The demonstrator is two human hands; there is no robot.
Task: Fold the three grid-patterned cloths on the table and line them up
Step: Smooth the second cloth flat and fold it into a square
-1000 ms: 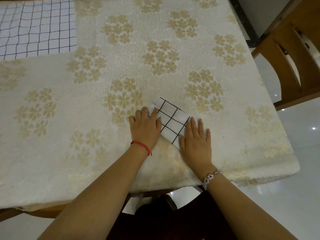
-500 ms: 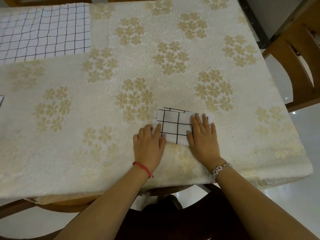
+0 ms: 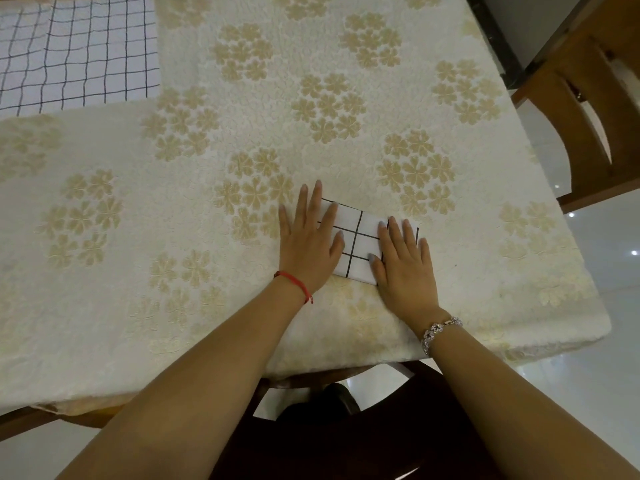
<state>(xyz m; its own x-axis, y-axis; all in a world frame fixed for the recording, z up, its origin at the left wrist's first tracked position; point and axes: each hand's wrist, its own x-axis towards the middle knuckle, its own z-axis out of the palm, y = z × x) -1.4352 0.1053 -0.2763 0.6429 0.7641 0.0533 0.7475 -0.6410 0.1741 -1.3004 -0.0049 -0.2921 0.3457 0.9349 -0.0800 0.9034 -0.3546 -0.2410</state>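
Note:
A small folded white cloth with black grid lines (image 3: 360, 242) lies near the table's front edge. My left hand (image 3: 310, 237) lies flat with straight fingers on its left end. My right hand (image 3: 403, 261) presses flat on its right end. A second grid-patterned cloth (image 3: 78, 51) is spread out unfolded at the far left corner of the table. No third cloth is in view.
The table wears a cream tablecloth with gold flower clusters (image 3: 242, 133). A wooden chair (image 3: 595, 109) stands past the right edge. A dark chair (image 3: 346, 427) sits below the front edge between my arms. Glossy white floor lies to the right.
The folded cloth has turned from a diagonal lie to nearly square with the table edge. My left hand has slid further up over its left end; both hands stay flat on it.

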